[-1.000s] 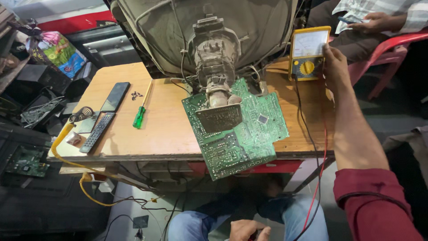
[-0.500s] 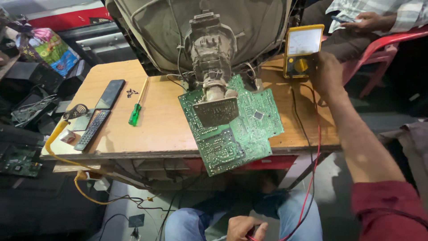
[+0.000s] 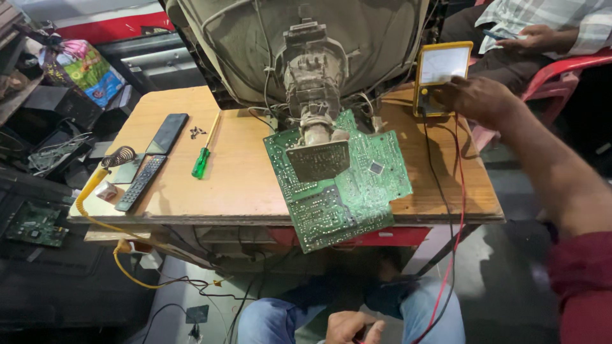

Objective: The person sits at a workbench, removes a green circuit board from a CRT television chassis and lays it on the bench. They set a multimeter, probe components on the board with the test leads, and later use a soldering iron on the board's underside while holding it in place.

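Multimeter (image 3: 442, 78), yellow-cased with a pale dial face, stands propped on the far right part of the wooden table (image 3: 242, 185), just beside the back of the old picture tube (image 3: 299, 44). The right hand (image 3: 475, 99) reaches to it with the arm stretched forward from the lower right, forearm bare and a dark red sleeve (image 3: 583, 286) bunched near the frame edge. That hand lies against the meter's lower right side, covering the selector area; its fingers are curled toward the case, but whether they pinch a knob or only rest on it cannot be told. A red lead (image 3: 456, 210) and a black lead (image 3: 440, 191) hang from the meter over the table edge toward the lap.

The left hand (image 3: 350, 328) sits low by the knees in blue jeans, half cut off by the bottom edge. Its fingers are loosely bent around something thin and dark, too small to identify.

A green circuit board (image 3: 344, 185) hangs tilted off the tube's neck (image 3: 315, 83), with its lower corner past the table edge. Further left lie a green-handled screwdriver (image 3: 203, 159), two remote controls (image 3: 140, 181) and a few screws (image 3: 196, 132). Another person's hands (image 3: 532, 39) hold a phone at the upper right, above a red plastic chair (image 3: 561, 70).
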Motion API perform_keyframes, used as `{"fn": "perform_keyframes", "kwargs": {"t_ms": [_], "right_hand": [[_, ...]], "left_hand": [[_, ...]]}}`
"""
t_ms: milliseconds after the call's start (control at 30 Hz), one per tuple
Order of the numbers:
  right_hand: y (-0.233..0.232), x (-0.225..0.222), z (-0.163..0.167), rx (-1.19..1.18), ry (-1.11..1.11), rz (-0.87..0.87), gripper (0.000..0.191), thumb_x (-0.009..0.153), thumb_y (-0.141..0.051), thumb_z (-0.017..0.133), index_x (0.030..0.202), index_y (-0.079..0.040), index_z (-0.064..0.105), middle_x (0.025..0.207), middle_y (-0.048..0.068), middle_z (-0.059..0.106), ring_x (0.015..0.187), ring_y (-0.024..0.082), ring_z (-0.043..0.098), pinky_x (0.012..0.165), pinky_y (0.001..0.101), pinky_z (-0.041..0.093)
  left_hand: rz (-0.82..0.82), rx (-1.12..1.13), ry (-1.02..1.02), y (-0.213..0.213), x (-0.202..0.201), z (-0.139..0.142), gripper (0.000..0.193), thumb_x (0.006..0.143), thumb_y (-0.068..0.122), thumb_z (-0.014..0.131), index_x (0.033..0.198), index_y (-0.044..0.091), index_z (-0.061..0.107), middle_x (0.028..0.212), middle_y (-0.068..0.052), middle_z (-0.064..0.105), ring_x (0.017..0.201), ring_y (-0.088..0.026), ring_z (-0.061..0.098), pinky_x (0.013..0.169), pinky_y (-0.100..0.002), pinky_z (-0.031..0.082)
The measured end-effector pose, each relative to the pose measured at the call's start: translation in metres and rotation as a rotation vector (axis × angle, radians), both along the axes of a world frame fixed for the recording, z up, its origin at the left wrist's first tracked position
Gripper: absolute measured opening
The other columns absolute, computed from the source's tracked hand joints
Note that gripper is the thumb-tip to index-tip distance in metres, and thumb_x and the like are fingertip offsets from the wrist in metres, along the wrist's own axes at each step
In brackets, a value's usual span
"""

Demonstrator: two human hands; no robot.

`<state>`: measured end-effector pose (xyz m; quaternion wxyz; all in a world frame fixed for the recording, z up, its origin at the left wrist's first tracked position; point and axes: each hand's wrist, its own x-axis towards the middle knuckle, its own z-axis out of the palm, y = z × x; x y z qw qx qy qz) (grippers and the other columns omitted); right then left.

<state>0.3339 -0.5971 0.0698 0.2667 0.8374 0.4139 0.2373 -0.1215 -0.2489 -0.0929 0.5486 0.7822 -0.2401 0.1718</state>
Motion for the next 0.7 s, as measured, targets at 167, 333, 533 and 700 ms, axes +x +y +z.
{"fn": "perform_keyframes", "kwargs": {"t_ms": [167, 333, 533, 700], "right_hand": [[-0.003, 0.016, 0.006, -0.097, 0.075, -0.010, 0.040, 0.091, -0.020, 0.056, 0.130, -0.028, 0.058, 0.116, -0.003, 0.067, 0.094, 0.018, 0.074, 0.074, 0.0343, 0.063], [-0.003, 0.025, 0.000, -0.151, 0.002, 0.054, 0.036, 0.083, -0.019, 0.062, 0.118, -0.023, 0.066, 0.112, 0.000, 0.069, 0.093, 0.021, 0.075, 0.074, 0.0338, 0.063], [0.005, 0.002, -0.027, 0.383, 0.048, 0.045, 0.016, 0.089, -0.015, 0.065, 0.103, -0.012, 0.071, 0.110, 0.007, 0.072, 0.098, 0.030, 0.073, 0.077, 0.0405, 0.059], [0.029, -0.015, -0.044, 0.798, 0.133, -0.149, 0.012, 0.095, -0.015, 0.069, 0.101, -0.006, 0.073, 0.105, 0.017, 0.072, 0.093, 0.037, 0.070, 0.079, 0.0464, 0.057]], "left_hand": [[-0.006, -0.022, 0.015, 0.002, 0.004, -0.005, 0.016, 0.089, 0.012, 0.084, 0.080, 0.004, 0.073, 0.057, -0.009, 0.062, 0.051, -0.023, 0.068, 0.051, -0.033, 0.053], [0.016, -0.067, 0.032, 0.002, 0.005, -0.006, 0.015, 0.087, 0.010, 0.084, 0.080, 0.003, 0.072, 0.059, -0.009, 0.064, 0.050, -0.021, 0.067, 0.049, -0.032, 0.051], [0.004, -0.058, -0.017, -0.005, 0.004, -0.004, 0.018, 0.088, 0.010, 0.085, 0.079, 0.003, 0.072, 0.057, -0.008, 0.061, 0.050, -0.021, 0.065, 0.049, -0.032, 0.047], [-0.043, -0.085, 0.049, -0.008, 0.002, 0.006, 0.015, 0.089, 0.010, 0.083, 0.082, 0.002, 0.072, 0.060, -0.008, 0.062, 0.052, -0.021, 0.066, 0.050, -0.033, 0.049]]}}
